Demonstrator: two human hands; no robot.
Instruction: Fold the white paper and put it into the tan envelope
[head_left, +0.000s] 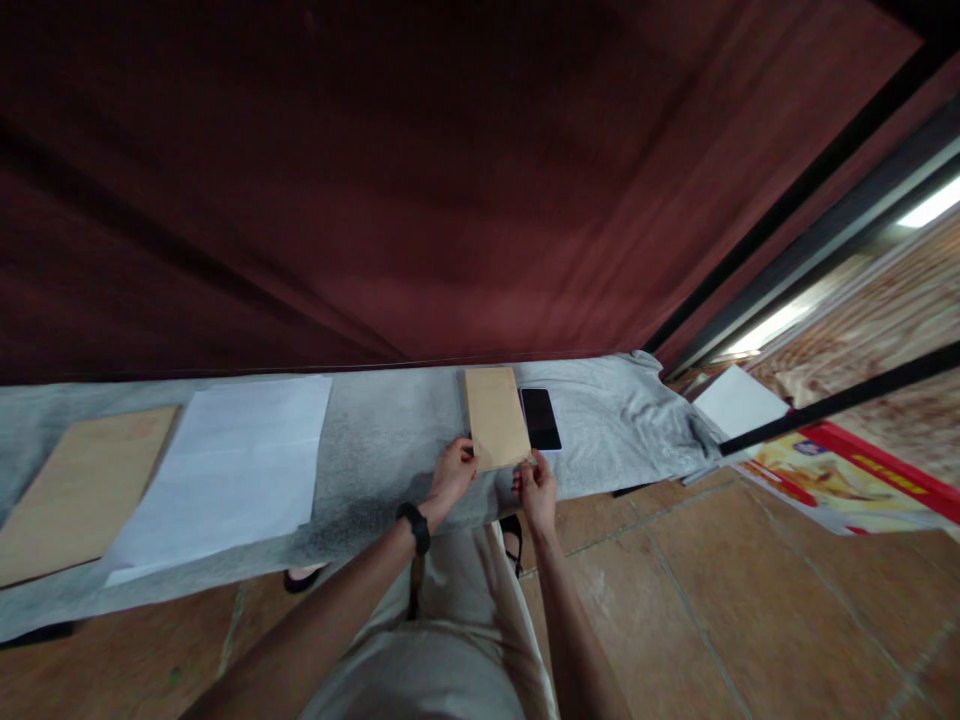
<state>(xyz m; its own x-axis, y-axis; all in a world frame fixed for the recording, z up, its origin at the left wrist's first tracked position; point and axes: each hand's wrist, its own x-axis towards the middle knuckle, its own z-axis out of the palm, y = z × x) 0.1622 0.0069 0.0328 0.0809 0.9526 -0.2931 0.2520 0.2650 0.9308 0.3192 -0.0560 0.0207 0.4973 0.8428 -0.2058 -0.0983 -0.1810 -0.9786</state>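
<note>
A small brown envelope [496, 416] lies on a grey cloth-covered surface [390, 440], its near end in both my hands. My left hand [452, 471], with a black band at the wrist, pinches the near left corner. My right hand [538, 484] pinches the near right corner. Right beside the envelope a black phone [540, 418] lies flat.
A stack of white paper [232, 460] and a large brown envelope [82, 488] lie to the left on the cloth. A dark red curtain [375, 180] hangs behind. White sheets [739, 402] and a colourful poster [840, 475] lie on the tiled floor [712, 600] at right.
</note>
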